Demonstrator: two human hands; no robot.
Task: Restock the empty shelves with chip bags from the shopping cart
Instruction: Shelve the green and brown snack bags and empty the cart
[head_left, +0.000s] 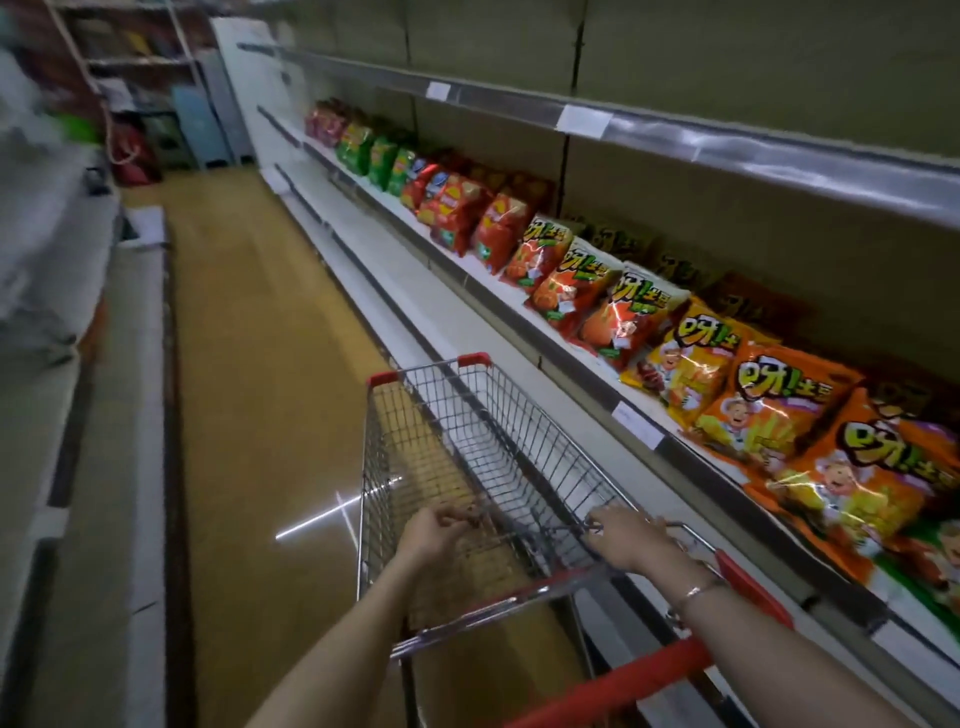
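Note:
The wire shopping cart (379, 457) with red corners stands in front of me, and I see only the floor through its mesh, no bags inside. Both my arms reach over its red handle (649, 680). My left hand (436, 535) curls its fingers round a wire of the rear flap. My right hand (621, 535) grips the wire by the cart's right rim. On the right, the middle shelf (571, 358) carries a row of chip bags: orange ones (769, 410) nearest, then red-orange (566, 280), red (462, 208) and green (374, 156). The top shelf (675, 135) and the white lower shelf (467, 338) hold nothing.
The aisle floor (260, 364) runs ahead, left of the cart. A low pale shelf unit (104, 415) lines the left side. At the far end stand a rack (135, 62) and a pale cabinet (195, 124). White price tags (584, 120) hang on the shelf edges.

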